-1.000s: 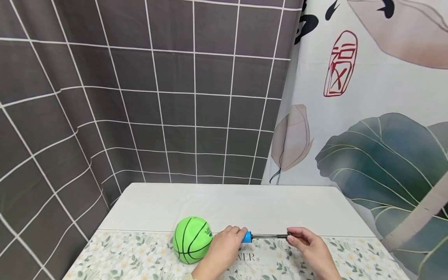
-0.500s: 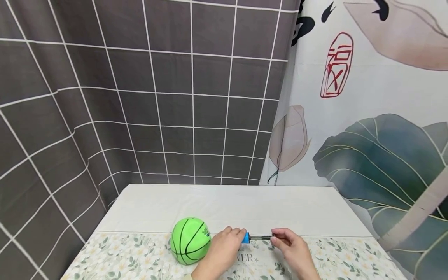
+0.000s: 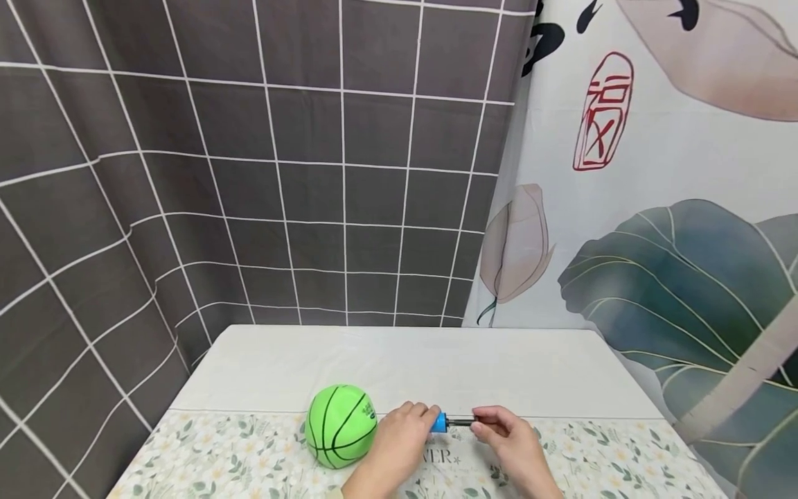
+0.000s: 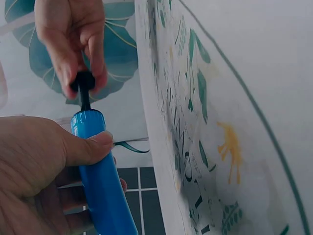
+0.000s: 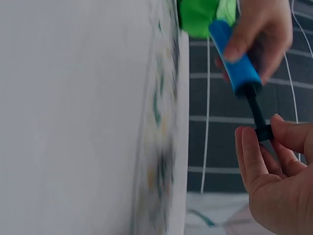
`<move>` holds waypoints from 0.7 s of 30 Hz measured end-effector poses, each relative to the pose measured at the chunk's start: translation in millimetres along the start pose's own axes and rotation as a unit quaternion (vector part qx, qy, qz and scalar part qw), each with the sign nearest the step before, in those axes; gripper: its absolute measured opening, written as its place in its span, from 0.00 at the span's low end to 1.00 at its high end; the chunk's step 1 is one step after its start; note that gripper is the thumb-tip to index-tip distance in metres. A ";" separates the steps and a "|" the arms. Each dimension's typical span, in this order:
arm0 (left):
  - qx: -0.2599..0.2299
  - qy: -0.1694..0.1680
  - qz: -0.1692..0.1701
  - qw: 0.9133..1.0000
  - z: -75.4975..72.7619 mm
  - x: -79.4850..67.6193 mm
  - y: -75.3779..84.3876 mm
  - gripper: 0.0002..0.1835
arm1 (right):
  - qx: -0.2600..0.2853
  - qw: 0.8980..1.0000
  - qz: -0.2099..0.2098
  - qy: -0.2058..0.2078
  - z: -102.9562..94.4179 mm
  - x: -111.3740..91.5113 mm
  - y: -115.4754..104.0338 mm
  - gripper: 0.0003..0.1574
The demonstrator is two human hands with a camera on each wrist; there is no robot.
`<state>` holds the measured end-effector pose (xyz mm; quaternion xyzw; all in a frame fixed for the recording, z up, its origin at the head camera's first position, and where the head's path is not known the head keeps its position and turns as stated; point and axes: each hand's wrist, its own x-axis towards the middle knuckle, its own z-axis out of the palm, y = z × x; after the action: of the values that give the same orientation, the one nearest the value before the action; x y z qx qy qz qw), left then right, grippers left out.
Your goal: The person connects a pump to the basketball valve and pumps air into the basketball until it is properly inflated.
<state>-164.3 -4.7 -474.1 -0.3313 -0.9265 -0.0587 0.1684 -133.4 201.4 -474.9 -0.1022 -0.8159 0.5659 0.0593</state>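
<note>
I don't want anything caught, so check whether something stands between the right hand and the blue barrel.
Nothing visible does: only the dark rod spans the gap from the blue barrel to the black handle that the right hand pinches. The green ball sits outside it, beyond the left hand.

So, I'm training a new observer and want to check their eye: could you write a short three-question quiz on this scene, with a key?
1. Multiple choice: which hand grips the blue barrel of the hand pump?
A) left
B) right
C) both

2. True or false: a stretch of rod shows between the barrel and the black handle.

3. Fill in the blank: in the head view, the green basketball sits to the ____ of the hand pump.

Key:
1. A; the left hand grips it, while the right hand pinches the handle.
2. True.
3. Left.
</note>
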 end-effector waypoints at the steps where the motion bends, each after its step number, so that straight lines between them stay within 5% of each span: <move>1: -0.002 -0.004 -0.004 1.000 -0.2 -0.1 -1.2 0.22 | -0.006 1.000 0.005 0.006 -5.0 1.7 0.3 0.17; 10: -0.010 -0.008 -0.006 1.000 -0.6 -0.2 -3.0 0.22 | -0.005 0.998 0.060 0.008 -48.1 7.0 4.6 0.22; 21: -0.016 -0.024 -0.006 1.000 -1.3 0.8 -3.7 0.22 | -0.020 0.998 0.053 0.012 -44.4 9.5 7.3 0.22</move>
<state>-166.9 -7.4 -472.6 -0.3293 -0.9313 -0.0671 0.1406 -132.5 246.6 -466.3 -0.1529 -0.8198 0.5506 0.0366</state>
